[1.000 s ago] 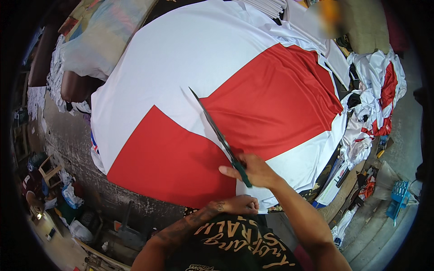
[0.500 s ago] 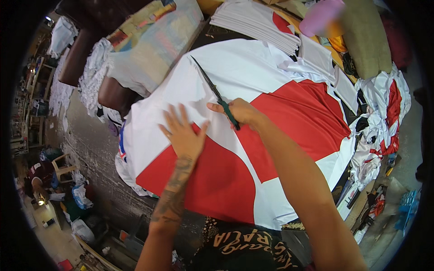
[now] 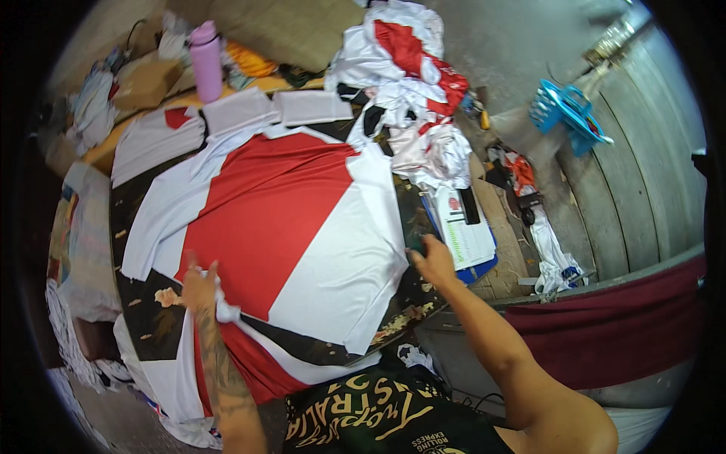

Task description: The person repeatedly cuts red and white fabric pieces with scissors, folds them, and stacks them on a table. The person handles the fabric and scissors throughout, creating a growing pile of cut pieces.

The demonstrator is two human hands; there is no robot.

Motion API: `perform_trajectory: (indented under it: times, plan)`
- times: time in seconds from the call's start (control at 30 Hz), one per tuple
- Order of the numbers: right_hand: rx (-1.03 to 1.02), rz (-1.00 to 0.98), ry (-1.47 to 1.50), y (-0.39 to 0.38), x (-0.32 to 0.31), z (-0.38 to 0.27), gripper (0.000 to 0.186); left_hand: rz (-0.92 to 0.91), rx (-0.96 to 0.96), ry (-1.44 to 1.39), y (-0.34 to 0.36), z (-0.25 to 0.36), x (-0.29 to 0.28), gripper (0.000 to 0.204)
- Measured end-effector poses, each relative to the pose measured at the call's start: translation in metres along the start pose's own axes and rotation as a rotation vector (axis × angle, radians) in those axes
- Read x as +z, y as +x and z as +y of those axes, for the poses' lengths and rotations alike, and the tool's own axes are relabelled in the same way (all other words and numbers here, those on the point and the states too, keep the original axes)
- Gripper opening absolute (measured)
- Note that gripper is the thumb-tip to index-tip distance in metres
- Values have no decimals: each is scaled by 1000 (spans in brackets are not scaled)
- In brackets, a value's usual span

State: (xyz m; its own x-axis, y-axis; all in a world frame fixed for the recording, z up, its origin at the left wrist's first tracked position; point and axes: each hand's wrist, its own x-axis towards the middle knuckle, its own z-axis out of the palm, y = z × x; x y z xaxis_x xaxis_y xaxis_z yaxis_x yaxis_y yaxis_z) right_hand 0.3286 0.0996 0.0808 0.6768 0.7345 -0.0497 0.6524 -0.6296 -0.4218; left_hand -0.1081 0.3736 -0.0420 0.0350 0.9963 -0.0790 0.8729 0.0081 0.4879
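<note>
A large red and white cloth (image 3: 265,204) lies spread over a dark table. My left hand (image 3: 200,291) is at its near left edge, closed on a bunched cut piece of cloth (image 3: 227,309). This red and white piece hangs down past the table's near edge toward my body. My right hand (image 3: 435,263) is over the table's right side, between the spread cloth and a clipboard with papers. Its fingers are curled round the scissors, of which only a blurred dark green bit of handle (image 3: 415,245) shows; the blades cannot be made out against the dark tabletop.
Beside my right hand lies the clipboard (image 3: 465,234) with a dark phone on it. Folded white cloths (image 3: 238,112) and a pink bottle (image 3: 206,64) are along the far side. A heap of white and red cloth (image 3: 412,83) sits far right; a blue basket (image 3: 567,113) is beyond.
The view has swung right. My left hand, flat on the cloth before, now grips the cut piece, pulled toward me. My right hand has moved with the scissors to the table's right side.
</note>
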Motion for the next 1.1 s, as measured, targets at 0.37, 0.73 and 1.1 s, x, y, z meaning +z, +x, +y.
perform_trajectory:
  times: [0.37, 0.73, 1.1]
  plan:
    - [-117, 169, 162, -40, -24, 146, 68, -305, 333, -276, -244, 112, 57, 19]
    - [-294, 52, 434, 99, -57, 8, 92, -531, -12, 419, -285, 16, -65, 59]
    - [-909, -1111, 413, -203, 54, -199, 54, 550, -108, -1485, -248, 12, -197, 54]
